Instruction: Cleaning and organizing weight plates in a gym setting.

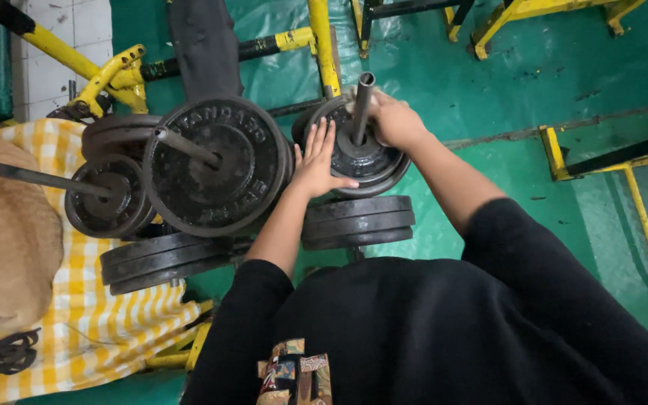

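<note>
Pressing one small weight plate [361, 154]: two hands [316, 161], left flat, right gripping its rim.

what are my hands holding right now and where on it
Both grip the small weight plate on the peg: left hand flat on its face, right hand at its far rim.

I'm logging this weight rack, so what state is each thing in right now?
Left hand: open, flat on the small black iron plate.
Right hand: on that plate's far edge.
Steel peg: threaded through the plate.
Large black iron plate: hung on its peg.
Yellow checked cloth: spread out, rumpled.
</note>
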